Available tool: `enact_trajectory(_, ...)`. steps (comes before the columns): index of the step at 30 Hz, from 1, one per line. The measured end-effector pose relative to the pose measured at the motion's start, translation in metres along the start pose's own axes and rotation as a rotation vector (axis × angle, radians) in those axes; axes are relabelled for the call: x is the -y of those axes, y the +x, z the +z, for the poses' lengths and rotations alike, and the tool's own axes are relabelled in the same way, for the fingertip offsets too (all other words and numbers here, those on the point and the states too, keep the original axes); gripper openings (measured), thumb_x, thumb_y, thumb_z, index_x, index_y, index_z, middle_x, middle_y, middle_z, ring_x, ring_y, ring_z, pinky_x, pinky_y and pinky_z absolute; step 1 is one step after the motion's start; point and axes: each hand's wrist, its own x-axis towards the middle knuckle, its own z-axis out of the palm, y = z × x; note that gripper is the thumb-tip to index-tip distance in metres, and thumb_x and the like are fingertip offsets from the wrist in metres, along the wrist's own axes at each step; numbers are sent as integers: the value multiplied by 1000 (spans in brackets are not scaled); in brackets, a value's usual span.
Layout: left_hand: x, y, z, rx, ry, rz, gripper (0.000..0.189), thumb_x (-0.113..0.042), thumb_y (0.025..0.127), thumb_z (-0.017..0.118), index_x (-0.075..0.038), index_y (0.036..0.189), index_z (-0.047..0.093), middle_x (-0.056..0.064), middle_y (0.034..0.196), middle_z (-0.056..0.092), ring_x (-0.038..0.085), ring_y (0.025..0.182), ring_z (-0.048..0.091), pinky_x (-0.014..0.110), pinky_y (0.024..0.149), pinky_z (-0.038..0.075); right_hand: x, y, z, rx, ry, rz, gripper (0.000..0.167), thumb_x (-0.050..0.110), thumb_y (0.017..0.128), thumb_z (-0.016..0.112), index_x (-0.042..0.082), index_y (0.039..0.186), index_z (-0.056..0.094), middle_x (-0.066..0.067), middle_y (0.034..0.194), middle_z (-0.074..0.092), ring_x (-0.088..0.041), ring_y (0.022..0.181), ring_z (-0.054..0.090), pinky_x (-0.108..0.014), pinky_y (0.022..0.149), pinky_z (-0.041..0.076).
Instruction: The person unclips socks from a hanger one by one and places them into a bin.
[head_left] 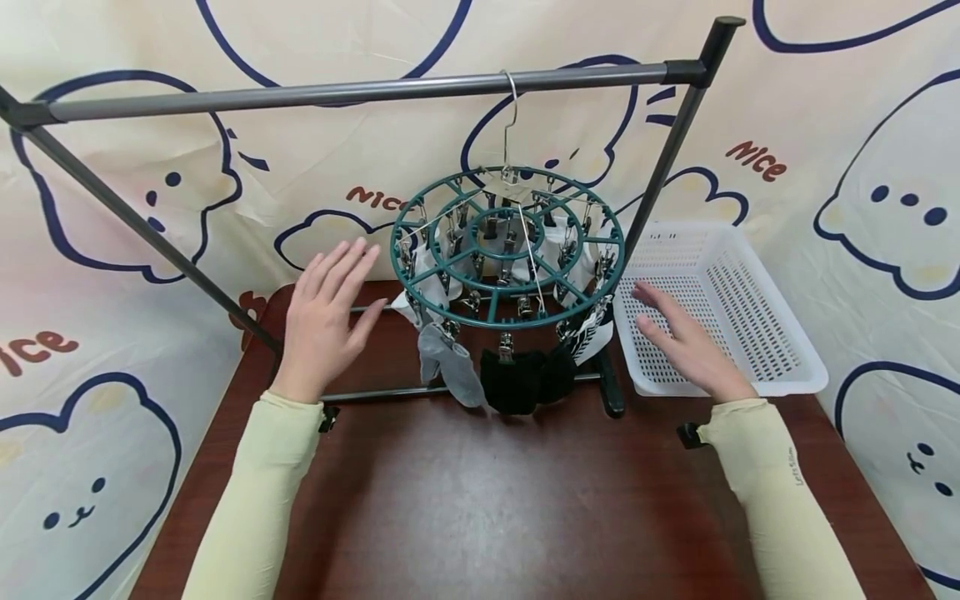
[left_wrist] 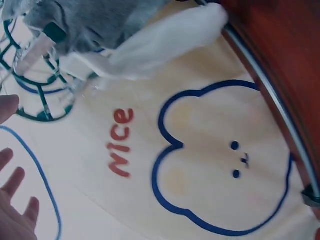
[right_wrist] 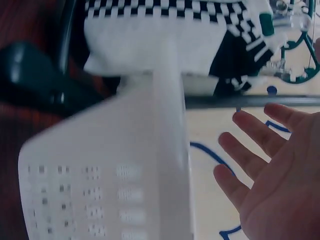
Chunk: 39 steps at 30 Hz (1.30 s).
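Round green hanger (head_left: 491,255), socks (head_left: 517,385) clipped beneath: we find it between left hand (head_left: 322,321) and right hand (head_left: 692,346), both empty and unclenched; which is nearer, we cannot tell.

It's a snug laundry-drying nook, this, whether in a home or a studio I can't tell, screened on three sides by cartoon-print sheeting (head_left: 892,283), creased, with blue-outlined bears and "Nice" in red-brown again and again. Centre stage, a dark reddish-brown table (head_left: 495,492), and on it a grey garment rack (head_left: 375,91)! From the bar, a round green clip hanger (head_left: 491,323) loaded with socks (head_left: 512,383); over right, a perforated white plastic basket (head_left: 757,300).
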Motion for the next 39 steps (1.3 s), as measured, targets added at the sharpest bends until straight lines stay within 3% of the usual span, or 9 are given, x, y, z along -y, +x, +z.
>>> enact_trajectory(5, -13, 19, 6, -29, -31, 131, 64, -17, 95, 75, -17, 154, 51, 9, 157, 52, 30, 147, 46, 46, 126, 29, 6, 6, 10, 36, 71, -26, 64, 35, 110, 52, 13, 164, 26, -20, 165, 35, -42, 153, 32, -67, 121, 25)
enact_trajectory(11, -21, 30, 12, -54, -56, 204, 48, -9, 99, 68, -12, 146, 60, 10, 150, 60, 30, 140, 54, 47, 119, 40, 14, 13, 19, 63, 75, -12, 70, 37, 106, 59, 9, 162, 27, -22, 161, 39, -43, 150, 36, -64, 122, 27)
enact_trajectory(18, -23, 33, 15, -46, -85, 206, 41, -4, 101, 65, -12, 141, 65, 8, 143, 65, 28, 134, 60, 45, 115, 45, 18, 25, 29, 93, 197, 74, 83, 38, 99, 71, 9, 161, 23, -21, 162, 33, -46, 146, 42, -66, 115, 38)
enact_trajectory(23, -23, 31, 16, -34, -105, 190, 38, -4, 100, 67, -10, 137, 68, 10, 138, 69, 28, 130, 63, 47, 112, 48, 21, 33, 42, 66, 331, 127, 79, 25, 95, 78, 6, 153, 29, -22, 150, 38, -39, 130, 55, -51, 105, 52)
enact_trajectory(27, -22, 30, 18, -24, -97, 189, 37, -5, 99, 68, -9, 136, 69, 11, 136, 69, 29, 129, 63, 46, 111, 49, 24, 36, 51, 10, 341, 172, 77, 23, 92, 82, 3, 150, 36, -22, 155, 36, -36, 140, 41, -56, 114, 38)
enact_trajectory(29, -21, 30, 18, -19, -94, 191, 37, -5, 99, 68, -8, 136, 69, 11, 137, 69, 29, 129, 63, 46, 111, 49, 24, 37, 54, 1, 333, 189, 74, 24, 92, 81, 2, 150, 41, -19, 160, 36, -32, 148, 32, -57, 121, 30)
enact_trajectory(31, -21, 30, 18, -13, -88, 194, 37, -5, 100, 67, -9, 137, 68, 11, 137, 69, 28, 130, 63, 46, 111, 49, 23, 38, 57, 6, 354, 194, 64, 24, 94, 78, 2, 147, 48, -18, 155, 44, -30, 145, 37, -52, 120, 33)
enact_trajectory(35, -19, 30, 18, -16, -90, 189, 39, -4, 99, 68, -9, 137, 68, 11, 137, 69, 28, 130, 63, 47, 110, 50, 21, 38, 63, 15, 440, 157, 42, 17, 100, 71, 4, 137, 58, -6, 131, 62, -16, 116, 55, -28, 99, 48)
enact_trajectory(39, -18, 29, 18, -25, -92, 179, 40, -2, 97, 70, -9, 137, 68, 12, 136, 69, 29, 129, 63, 47, 109, 51, 19, 37, 68, -8, 527, 109, 24, 9, 102, 66, 6, 125, 63, 7, 108, 67, -7, 96, 57, -18, 81, 50)
